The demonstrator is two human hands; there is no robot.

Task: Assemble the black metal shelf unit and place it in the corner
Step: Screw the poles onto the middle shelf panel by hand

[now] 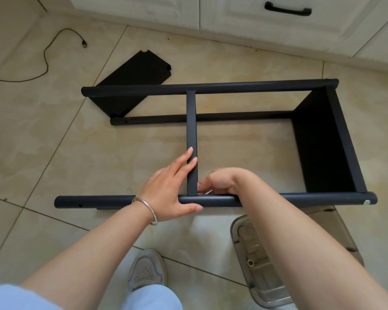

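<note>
Shelf frame [211, 88] is lying on its side on the tiled floor [54, 153], partly built. Three round posts show: the far one on top, a lower one [199, 118] behind, and the near post [99, 201] closest to me. One shelf panel [318, 142] is mounted at the right end between the posts. A flat crossbar [192, 121] runs from the far post to the near post, roughly mid-length.

My left hand [170, 189]: thumb hooked under the near post, fingers straight and laid along the crossbar, pressing it, not wrapped. Bracelet [146, 210] on that wrist.

My right hand [220, 182]: wrist bent over the near post, fingers curled in at the crossbar/post joint. Something small and pale shows at the fingertips; can't tell what it is or whether the grip is on it.

Loose shelf panel [132, 83] lies flat on the floor beyond the frame's left end, partly under the far post. Clear plastic box [255, 260] with small hardware sits by my right forearm. Black cable [47, 57] on the floor top left, cabinet [255, 19] along the back.
</note>
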